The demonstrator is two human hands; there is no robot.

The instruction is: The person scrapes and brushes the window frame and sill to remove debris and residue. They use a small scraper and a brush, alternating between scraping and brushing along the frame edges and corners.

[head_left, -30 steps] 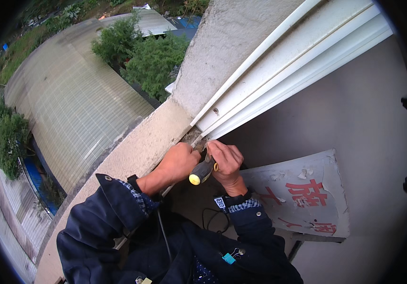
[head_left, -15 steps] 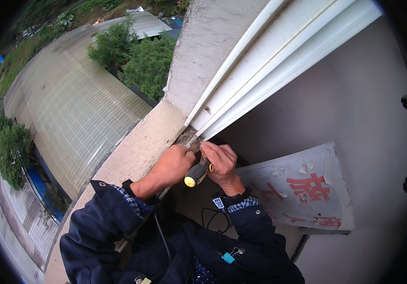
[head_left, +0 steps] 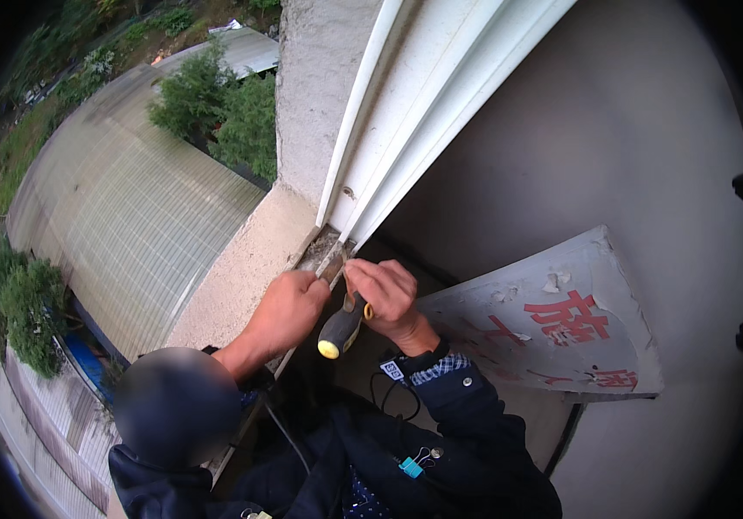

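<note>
My right hand (head_left: 383, 294) is closed round a hand tool (head_left: 339, 333) with a black handle and a yellow butt end. The handle points back toward my body; a narrow part of the tool reaches up to the lower corner of a white window frame (head_left: 415, 112). Its exact tip is hard to make out. Close beside it, my left hand (head_left: 289, 303) is curled into a fist at the sill's inner edge (head_left: 307, 255). Its fingertips are turned away, so what it holds, if anything, stays hidden. A dark blurred patch covers part of the left forearm.
A grey board (head_left: 553, 324) with red characters leans at the right. Outside, beyond the concrete ledge (head_left: 233, 268), lie a corrugated roof (head_left: 129, 199) and trees (head_left: 246, 125) far below. A black cable (head_left: 377, 391) loops by my right sleeve.
The view has shifted, so frame and ledge sit further left. My left fist is slightly further from the frame corner. The right hand keeps its grip on the tool.
</note>
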